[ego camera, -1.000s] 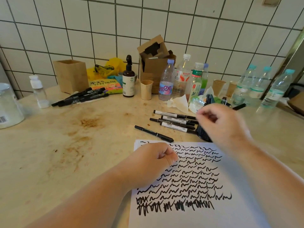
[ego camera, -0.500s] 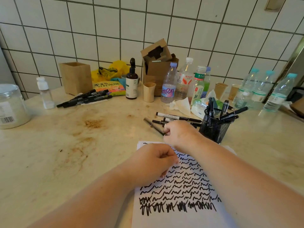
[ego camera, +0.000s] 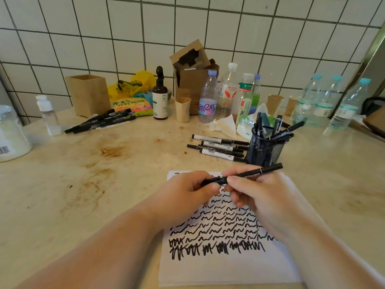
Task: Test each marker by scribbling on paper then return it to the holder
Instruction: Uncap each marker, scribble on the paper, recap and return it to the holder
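Note:
A thin black marker is held level above the top of the white paper, which is covered in black scribbles. My left hand pinches its left end, apparently the cap. My right hand grips the barrel between thumb and fingers. The black mesh holder stands just beyond the paper with several markers upright in it. Several more markers lie on the counter to the holder's left.
Another group of black markers lies at the back left near a wooden box. Bottles, paper cups, a cardboard carton and tissue crowd the tiled wall. A white jar stands at the far left.
My right hand went from the holder to the loose markers, picked one up and brought it over the paper. My left hand lifted off the paper and took hold of the marker's left end.

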